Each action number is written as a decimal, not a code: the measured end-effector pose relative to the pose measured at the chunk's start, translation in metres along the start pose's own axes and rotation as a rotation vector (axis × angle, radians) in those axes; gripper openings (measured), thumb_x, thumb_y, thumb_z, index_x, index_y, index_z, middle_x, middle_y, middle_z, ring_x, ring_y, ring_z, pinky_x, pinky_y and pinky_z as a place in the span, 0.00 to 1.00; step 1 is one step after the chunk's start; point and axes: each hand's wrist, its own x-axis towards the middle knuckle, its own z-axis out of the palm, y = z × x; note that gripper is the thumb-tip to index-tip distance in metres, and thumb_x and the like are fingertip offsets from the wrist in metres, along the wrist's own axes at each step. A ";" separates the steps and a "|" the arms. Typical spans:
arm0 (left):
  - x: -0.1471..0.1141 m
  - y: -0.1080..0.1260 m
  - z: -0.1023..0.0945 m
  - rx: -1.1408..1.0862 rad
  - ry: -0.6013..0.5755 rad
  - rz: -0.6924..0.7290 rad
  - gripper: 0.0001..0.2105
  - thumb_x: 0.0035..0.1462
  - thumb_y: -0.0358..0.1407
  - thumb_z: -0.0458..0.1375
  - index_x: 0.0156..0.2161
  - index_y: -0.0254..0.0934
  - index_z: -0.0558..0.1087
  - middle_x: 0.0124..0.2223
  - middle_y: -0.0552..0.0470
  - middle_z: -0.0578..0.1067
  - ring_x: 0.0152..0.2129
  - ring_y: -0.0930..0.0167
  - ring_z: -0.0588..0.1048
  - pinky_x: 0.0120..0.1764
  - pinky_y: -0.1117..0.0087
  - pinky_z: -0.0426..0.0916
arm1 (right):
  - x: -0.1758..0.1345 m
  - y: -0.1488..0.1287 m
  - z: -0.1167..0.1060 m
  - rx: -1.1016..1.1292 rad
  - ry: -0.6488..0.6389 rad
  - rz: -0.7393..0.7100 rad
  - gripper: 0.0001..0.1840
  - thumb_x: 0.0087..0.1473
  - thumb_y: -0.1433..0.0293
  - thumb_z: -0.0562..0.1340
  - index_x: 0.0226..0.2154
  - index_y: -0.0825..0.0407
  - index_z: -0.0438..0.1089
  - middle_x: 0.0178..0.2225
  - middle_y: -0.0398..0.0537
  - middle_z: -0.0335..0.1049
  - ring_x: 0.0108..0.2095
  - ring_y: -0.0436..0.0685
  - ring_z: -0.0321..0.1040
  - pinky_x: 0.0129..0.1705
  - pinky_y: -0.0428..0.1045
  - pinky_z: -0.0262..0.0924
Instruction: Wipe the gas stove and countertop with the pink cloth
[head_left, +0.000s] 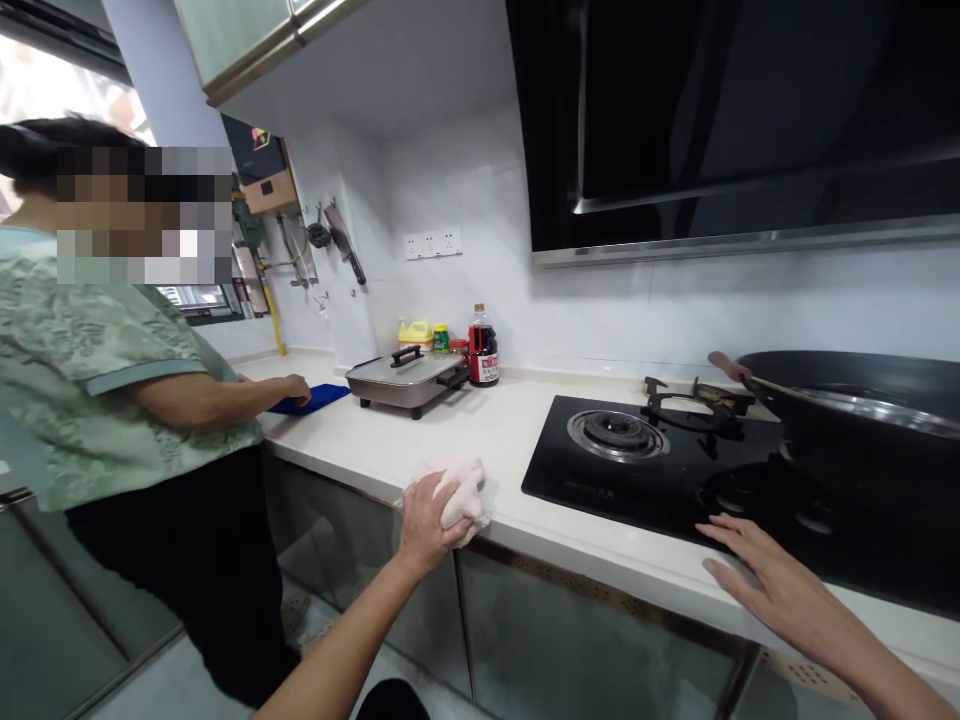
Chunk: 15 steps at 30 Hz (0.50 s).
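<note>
The left hand (426,515) clamps a crumpled pale pink cloth (461,490) at the white counter's (480,430) front edge; the right hand (772,580) lies flat, fingers apart, by the black glass hob (660,480).

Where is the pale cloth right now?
In the head view, the pale cloth lies under the left hand at the countertop's front edge, left of the black gas hob.

A black wok (862,400) sits on the black glass stove (660,480) beside a bare burner (616,432). Farther along stand a lidded electric pan (409,380), a dark sauce bottle (483,348) and a yellow bottle (415,332). Another person (112,400) touches a blue cloth (313,399).
</note>
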 end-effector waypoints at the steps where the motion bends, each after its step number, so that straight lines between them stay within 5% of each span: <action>1: -0.003 0.002 0.007 0.019 0.044 -0.051 0.28 0.56 0.54 0.60 0.58 0.44 0.76 0.65 0.42 0.71 0.63 0.50 0.65 0.66 0.47 0.56 | 0.000 0.000 0.000 0.000 0.000 0.001 0.33 0.63 0.42 0.55 0.60 0.41 0.73 0.66 0.51 0.65 0.66 0.69 0.63 0.67 0.65 0.61; 7: -0.026 0.062 0.051 0.006 0.210 -0.194 0.28 0.58 0.52 0.59 0.61 0.44 0.71 0.69 0.41 0.64 0.70 0.45 0.53 0.67 0.38 0.49 | 0.000 0.001 0.000 -0.023 0.000 0.023 0.34 0.62 0.41 0.55 0.60 0.41 0.73 0.66 0.49 0.65 0.66 0.70 0.63 0.66 0.66 0.64; 15: -0.063 0.175 0.123 -0.124 0.272 0.224 0.36 0.51 0.64 0.62 0.61 0.50 0.70 0.68 0.39 0.63 0.70 0.39 0.51 0.63 0.29 0.49 | -0.001 0.007 0.001 0.000 0.006 0.019 0.34 0.62 0.40 0.56 0.59 0.41 0.74 0.66 0.50 0.66 0.65 0.70 0.64 0.66 0.66 0.63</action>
